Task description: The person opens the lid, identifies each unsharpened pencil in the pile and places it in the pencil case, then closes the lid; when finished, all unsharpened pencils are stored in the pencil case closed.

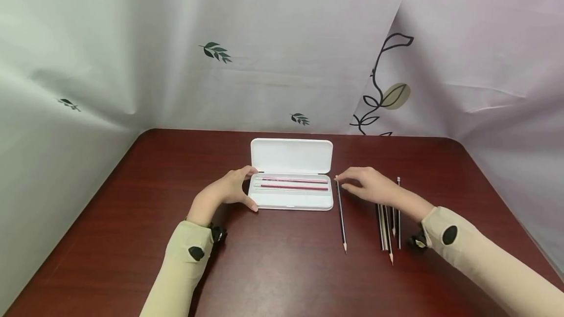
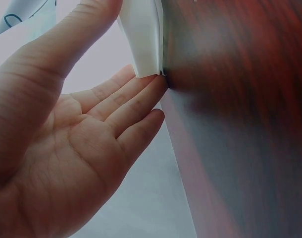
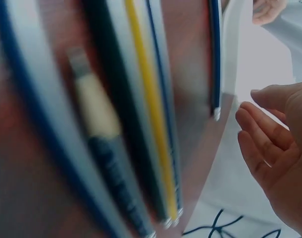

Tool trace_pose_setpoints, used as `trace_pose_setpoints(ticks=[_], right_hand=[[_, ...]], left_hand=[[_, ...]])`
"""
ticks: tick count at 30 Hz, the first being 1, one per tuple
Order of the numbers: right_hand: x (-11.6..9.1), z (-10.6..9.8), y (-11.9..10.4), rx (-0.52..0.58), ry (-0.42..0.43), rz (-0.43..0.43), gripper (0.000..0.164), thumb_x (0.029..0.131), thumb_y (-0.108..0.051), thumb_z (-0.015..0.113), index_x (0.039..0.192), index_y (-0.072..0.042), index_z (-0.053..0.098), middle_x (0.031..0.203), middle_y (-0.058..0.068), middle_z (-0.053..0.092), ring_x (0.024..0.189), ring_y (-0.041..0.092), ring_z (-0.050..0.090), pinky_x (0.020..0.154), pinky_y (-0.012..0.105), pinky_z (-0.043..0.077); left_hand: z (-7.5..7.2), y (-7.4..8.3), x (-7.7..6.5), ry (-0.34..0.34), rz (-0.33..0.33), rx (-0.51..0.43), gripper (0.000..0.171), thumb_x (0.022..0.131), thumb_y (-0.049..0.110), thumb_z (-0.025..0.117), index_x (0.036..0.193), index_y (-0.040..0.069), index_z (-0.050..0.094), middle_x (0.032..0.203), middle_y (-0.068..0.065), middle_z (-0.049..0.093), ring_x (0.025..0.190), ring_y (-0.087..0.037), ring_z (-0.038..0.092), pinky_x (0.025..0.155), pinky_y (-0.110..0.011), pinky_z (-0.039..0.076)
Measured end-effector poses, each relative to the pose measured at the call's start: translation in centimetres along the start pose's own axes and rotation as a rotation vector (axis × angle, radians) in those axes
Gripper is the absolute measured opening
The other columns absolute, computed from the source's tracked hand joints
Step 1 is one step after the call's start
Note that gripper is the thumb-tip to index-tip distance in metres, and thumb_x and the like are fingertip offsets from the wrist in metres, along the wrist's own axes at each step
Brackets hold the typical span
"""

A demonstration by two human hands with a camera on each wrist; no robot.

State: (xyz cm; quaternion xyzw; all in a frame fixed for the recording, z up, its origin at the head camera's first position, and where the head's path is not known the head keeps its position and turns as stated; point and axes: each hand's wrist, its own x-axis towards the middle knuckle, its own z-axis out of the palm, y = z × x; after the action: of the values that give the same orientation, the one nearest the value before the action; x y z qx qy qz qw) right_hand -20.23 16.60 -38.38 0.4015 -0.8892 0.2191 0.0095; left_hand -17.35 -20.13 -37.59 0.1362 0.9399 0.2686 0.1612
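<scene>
A white pencil case (image 1: pixel 292 201) lies with its lid raised, and two red-striped pencils (image 1: pixel 294 188) lie inside it. My left hand (image 1: pixel 226 188) spans the case's left end, thumb at the front corner and fingers at the back one. Those fingers (image 2: pixel 124 106) look fairly straight in the left wrist view, touching the case. Just right of the case lies a dark pencil (image 1: pixel 341 219), its sharpened tip toward me. My right hand (image 1: pixel 370 185) hovers near its far end. In the right wrist view the fingertips stand a little apart from that pencil (image 3: pixel 216 64), holding nothing.
Several more pencils (image 1: pixel 384 229) lie side by side beneath and in front of my right wrist, a yellow-striped one (image 3: pixel 146 94) among them. The red-brown table (image 1: pixel 282 263) meets a pale leaf-patterned curtain (image 1: pixel 273 82) along its far edge.
</scene>
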Motion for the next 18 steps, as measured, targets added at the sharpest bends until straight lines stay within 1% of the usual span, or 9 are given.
trace_pose_setpoints(ticks=[3, 7, 12, 13, 15, 18], right_hand=[[-1.1, -0.4, 0.4, -0.02, -0.006, 0.024, 0.024, 0.086, -0.01, 0.065, 0.11, -0.009, 0.068, 0.105, 0.001, 0.067, 0.097, 0.016, 0.063, 0.081, 0.037, 0.051], [-2.2, -0.8, 0.7, -0.035, -0.009, 0.036, 0.023, 0.086, -0.01, 0.065, 0.109, -0.009, 0.068, 0.104, 0.002, 0.067, 0.098, 0.018, 0.063, 0.081, 0.038, 0.051], [-3.6, -1.4, 1.0, -0.032, -0.001, 0.058, 0.024, 0.084, -0.008, 0.066, 0.108, -0.008, 0.068, 0.102, 0.001, 0.068, 0.091, 0.016, 0.063, 0.075, 0.035, 0.051], [-3.9, -1.4, 1.0, -0.029, 0.005, 0.066, 0.024, 0.083, -0.007, 0.067, 0.107, -0.008, 0.069, 0.101, 0.0, 0.068, 0.092, 0.017, 0.063, 0.074, 0.035, 0.051], [-4.4, -1.5, 1.2, -0.01, 0.006, 0.091, 0.024, 0.081, -0.005, 0.069, 0.105, -0.006, 0.069, 0.096, -0.001, 0.069, 0.086, 0.015, 0.064, 0.07, 0.032, 0.051], [-5.1, -1.5, 1.5, 0.045, 0.012, 0.167, 0.023, 0.08, -0.004, 0.07, 0.103, -0.004, 0.07, 0.087, -0.002, 0.07, 0.079, 0.013, 0.065, 0.063, 0.026, 0.05]], left_hand=[[0.0, 0.0, 0.0, 0.003, -0.001, -0.004, 0.093, 0.055, 0.026, 0.091, 0.13, 0.001, 0.042, 0.134, -0.021, 0.05, 0.127, -0.03, 0.045, 0.104, -0.044, 0.035], [0.1, -0.2, 0.0, 0.003, 0.001, -0.002, 0.094, 0.055, 0.026, 0.091, 0.131, 0.001, 0.042, 0.134, -0.022, 0.049, 0.127, -0.03, 0.045, 0.104, -0.045, 0.035], [0.0, -0.1, -0.1, 0.001, 0.005, -0.001, 0.094, 0.055, 0.026, 0.091, 0.131, 0.001, 0.041, 0.134, -0.022, 0.049, 0.126, -0.031, 0.046, 0.104, -0.045, 0.035], [0.0, -0.1, -0.1, 0.001, 0.005, -0.002, 0.094, 0.055, 0.026, 0.091, 0.131, 0.001, 0.042, 0.134, -0.022, 0.05, 0.126, -0.031, 0.046, 0.104, -0.045, 0.035], [-0.1, 0.0, -0.1, 0.002, 0.005, 0.001, 0.093, 0.055, 0.025, 0.091, 0.13, 0.001, 0.042, 0.133, -0.023, 0.05, 0.126, -0.031, 0.046, 0.103, -0.045, 0.035], [-0.1, 0.0, -0.1, 0.003, 0.009, 0.01, 0.093, 0.055, 0.026, 0.091, 0.13, 0.001, 0.042, 0.133, -0.023, 0.05, 0.126, -0.031, 0.046, 0.103, -0.045, 0.036]])
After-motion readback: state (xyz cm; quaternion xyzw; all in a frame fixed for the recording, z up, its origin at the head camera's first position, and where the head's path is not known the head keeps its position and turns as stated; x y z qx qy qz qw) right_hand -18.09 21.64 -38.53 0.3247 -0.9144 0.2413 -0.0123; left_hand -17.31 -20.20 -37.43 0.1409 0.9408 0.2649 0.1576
